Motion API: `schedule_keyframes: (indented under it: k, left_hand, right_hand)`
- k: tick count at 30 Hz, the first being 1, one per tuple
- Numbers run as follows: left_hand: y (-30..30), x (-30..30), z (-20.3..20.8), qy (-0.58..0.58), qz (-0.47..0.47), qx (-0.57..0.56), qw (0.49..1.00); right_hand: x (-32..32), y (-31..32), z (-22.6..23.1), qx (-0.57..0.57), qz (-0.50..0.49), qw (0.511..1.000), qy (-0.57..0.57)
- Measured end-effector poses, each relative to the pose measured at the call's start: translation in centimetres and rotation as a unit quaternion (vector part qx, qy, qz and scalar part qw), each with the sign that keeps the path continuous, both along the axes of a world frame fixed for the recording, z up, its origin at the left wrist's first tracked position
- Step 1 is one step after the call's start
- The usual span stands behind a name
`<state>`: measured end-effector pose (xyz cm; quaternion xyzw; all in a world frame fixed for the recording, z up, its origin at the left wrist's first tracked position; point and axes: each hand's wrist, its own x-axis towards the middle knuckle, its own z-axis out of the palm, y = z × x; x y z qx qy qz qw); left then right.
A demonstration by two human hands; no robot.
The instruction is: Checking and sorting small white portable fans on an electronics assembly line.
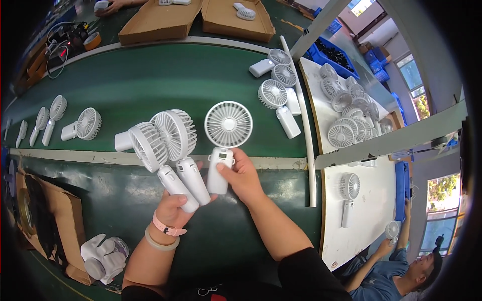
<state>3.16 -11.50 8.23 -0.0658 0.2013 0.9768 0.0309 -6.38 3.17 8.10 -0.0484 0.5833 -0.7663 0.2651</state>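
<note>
My left hand (173, 209), with a pink strap and a pale bangle on its wrist, is closed around the handles of two white handheld fans (190, 181), tilted side by side. Their round caged heads point up and left, over the belt edge. Close beside them, my right hand (244, 176) grips a third white handheld fan (229, 124) by its handle, thumb on the front below a small dark display. That fan stands upright in the view, its head facing me. Behind the left-hand pair, part of another white fan (122, 141) shows; its head is hidden.
Several white fans (88, 124) lie along the left of the green belt (165, 75), and more (272, 94) at its right end beside a white rail (311, 183). Cardboard trays (155, 25) stand beyond. At right, a co-worker (396, 273) handles a fan by a white table (334, 231).
</note>
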Motion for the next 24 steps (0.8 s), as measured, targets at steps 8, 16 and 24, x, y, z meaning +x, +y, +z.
schedule_keyframes:
  k: [8,16,24]
  left_hand:
    - [-1.0,0.4,-0.5,0.061,-0.1,0.021,0.993]
    - [-0.1,0.3,0.5,0.05,-0.064,0.061,0.995]
    - [2.2,0.8,-0.4,0.099,0.004,-0.596,0.797]
  right_hand:
    - [1.1,0.1,-0.4,0.042,0.086,0.963,0.252]
    - [0.4,0.3,0.0,-0.079,0.132,0.97,0.187]
    - [3.0,-0.2,0.3,-0.058,0.177,0.976,0.112]
